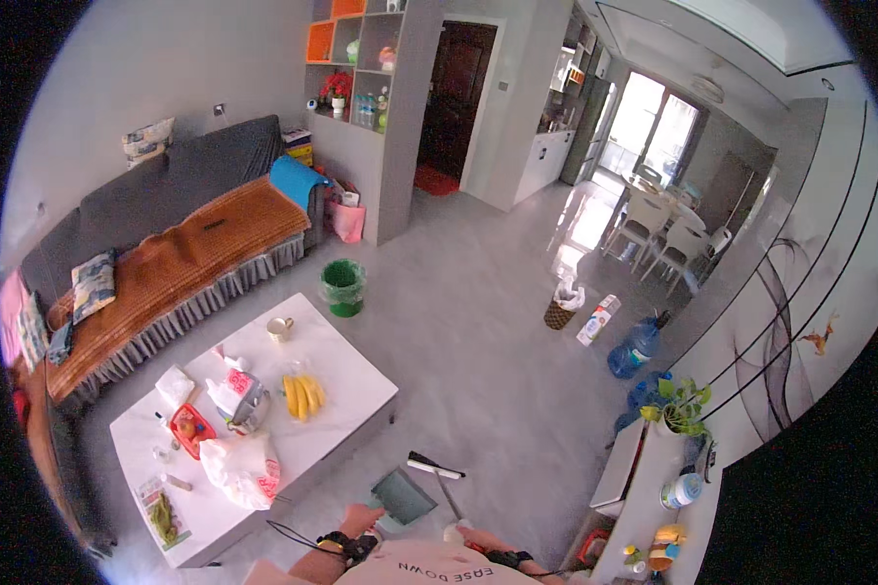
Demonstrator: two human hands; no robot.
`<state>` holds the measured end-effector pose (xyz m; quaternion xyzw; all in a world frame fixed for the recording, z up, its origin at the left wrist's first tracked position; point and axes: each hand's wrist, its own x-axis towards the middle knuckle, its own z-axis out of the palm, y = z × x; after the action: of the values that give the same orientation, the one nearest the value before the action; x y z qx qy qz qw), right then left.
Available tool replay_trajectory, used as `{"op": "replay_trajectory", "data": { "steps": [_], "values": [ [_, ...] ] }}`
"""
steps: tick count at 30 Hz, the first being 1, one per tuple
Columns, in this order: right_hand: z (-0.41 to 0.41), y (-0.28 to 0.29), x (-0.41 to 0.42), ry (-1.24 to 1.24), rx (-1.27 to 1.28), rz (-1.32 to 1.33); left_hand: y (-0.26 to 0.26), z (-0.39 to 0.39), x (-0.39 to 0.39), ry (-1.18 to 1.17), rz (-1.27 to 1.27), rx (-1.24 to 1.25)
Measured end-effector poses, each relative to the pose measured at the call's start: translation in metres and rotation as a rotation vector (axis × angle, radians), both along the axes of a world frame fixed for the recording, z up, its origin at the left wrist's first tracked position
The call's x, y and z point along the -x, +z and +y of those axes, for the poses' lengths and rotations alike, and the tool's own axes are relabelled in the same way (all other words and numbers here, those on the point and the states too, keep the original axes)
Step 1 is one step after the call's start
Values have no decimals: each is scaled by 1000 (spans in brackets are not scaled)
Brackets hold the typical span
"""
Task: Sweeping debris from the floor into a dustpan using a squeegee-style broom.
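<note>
Low in the picture, my left hand (360,519) is at the near end of a grey-green dustpan (404,496), its fingers closed around the handle part. My right hand (477,538) grips a hand broom by its pale handle end, close to my shirt. The thin stick (449,500) of the broom runs forward from that hand to a white head with dark bristles (436,466). This broom head lies at floor level just beyond the right corner of the dustpan. Both wrists wear dark straps, and my shirt hides part of the forearms.
Left of my hands stands a marble-patterned coffee table (351,365) with bananas (304,397), plastic bags (241,468) and a red basket (192,430). A green bin (343,287) stands beyond. At right are a TV cabinet (644,497), water jugs (634,348) and a patterned bin (559,314).
</note>
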<state>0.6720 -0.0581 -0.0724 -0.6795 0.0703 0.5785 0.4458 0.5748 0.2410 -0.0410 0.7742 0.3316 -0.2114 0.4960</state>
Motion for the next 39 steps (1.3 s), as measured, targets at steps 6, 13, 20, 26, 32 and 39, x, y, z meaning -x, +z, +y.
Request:
{"op": "replay_trajectory", "data": {
  "steps": [6, 13, 20, 26, 32, 39],
  "values": [
    [14, 93, -4, 210, 184, 45, -27, -9, 11, 28, 18, 23],
    [-3, 56, -22, 180, -113, 31, -28, -11, 27, 89, 17, -97],
    [22, 35, -47, 127, -157, 42, -7, -9, 46, 501, 36, -111],
    [69, 29, -26, 313, 80, -89, -6, -9, 59, 570, 36, -32],
    [65, 121, 6, 662, 234, -96, -14, -3, 68, 621, 27, 14],
    [55, 171, 20, 669, 417, -121, -9, -2, 63, 669, -14, 31]
  ]
}}
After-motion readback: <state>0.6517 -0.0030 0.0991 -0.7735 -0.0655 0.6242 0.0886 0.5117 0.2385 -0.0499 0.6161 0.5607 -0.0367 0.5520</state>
